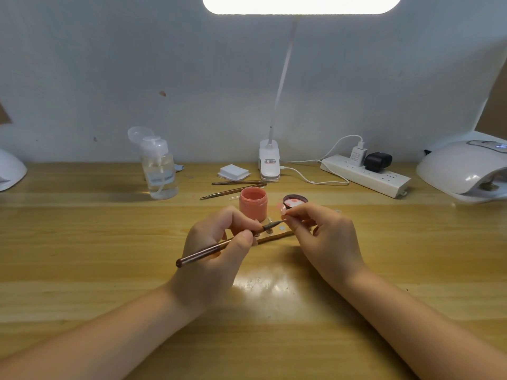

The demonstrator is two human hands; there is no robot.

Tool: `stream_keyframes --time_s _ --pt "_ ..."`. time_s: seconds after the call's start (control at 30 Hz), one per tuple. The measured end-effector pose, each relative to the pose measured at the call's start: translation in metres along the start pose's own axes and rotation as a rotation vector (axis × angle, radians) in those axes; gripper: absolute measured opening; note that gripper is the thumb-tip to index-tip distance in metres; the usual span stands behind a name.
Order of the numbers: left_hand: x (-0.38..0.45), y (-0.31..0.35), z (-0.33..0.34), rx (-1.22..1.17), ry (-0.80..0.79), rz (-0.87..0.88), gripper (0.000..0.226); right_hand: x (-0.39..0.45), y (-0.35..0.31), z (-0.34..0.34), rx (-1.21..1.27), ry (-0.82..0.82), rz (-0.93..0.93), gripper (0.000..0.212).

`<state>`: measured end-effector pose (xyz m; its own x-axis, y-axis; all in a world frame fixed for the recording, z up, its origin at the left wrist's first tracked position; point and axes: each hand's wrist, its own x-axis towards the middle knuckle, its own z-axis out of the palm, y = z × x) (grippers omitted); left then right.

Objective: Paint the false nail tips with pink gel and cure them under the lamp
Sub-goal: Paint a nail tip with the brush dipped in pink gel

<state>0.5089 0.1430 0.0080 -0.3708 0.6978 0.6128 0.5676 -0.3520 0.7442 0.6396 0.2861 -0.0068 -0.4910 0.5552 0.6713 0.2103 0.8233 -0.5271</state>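
Over wooden desk (82,242), hands (216,242) brush-to-nail-tip (284,212).

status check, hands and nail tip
Left hand grips brush. Right hand pinches nail tip, bristles on it. Gel jar open behind. Nothing blocking.

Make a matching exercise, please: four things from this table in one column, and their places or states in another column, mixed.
Things:
1. brush
2. pink gel jar
3. nail tip
4. curing lamp

Places or states:
A. far right of the table
B. pinched in the right hand
C. open, behind the hands
D. held in the left hand

Pairs: 1-D, 2-C, 3-B, 4-A
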Motion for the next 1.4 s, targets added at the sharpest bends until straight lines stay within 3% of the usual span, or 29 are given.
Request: stream_keyframes --time_s 0.13,0.27,0.43,0.57,1.03,1.17,1.27,1.4 --pt "0.002 0.000 0.003 0.024 0.017 -0.028 0.016 0.000 0.000 0.000 -0.003 0.000 -0.011 0.010" --pt "0.000 0.002 0.000 0.042 0.000 0.000 0.027 0.000 0.000 0.001 -0.020 0.016 -0.024 0.008" --pt "0.001 0.001 0.003 0.028 0.011 -0.046 0.016 0.000 0.000 0.001 -0.018 0.012 -0.031 0.008" --pt "0.001 0.002 0.001 -0.019 0.009 -0.031 0.025 0.000 0.000 0.002 -0.013 0.024 -0.034 0.007" --pt "0.002 0.001 0.002 -0.126 -0.010 -0.123 0.015 0.000 0.000 0.001 0.002 0.005 -0.010 0.007" --pt "0.021 0.012 -0.003 -0.192 0.099 -0.130 0.015 0.001 0.001 0.002 0.013 0.002 0.006 0.008" --pt "0.055 0.016 -0.011 -0.055 0.203 -0.216 0.015 0.001 0.000 0.002 0.010 -0.012 0.009 0.008" --pt "0.103 0.012 -0.022 0.429 0.115 -0.354 0.021 0.001 0.001 0.002 -0.003 -0.014 0.004 0.009"
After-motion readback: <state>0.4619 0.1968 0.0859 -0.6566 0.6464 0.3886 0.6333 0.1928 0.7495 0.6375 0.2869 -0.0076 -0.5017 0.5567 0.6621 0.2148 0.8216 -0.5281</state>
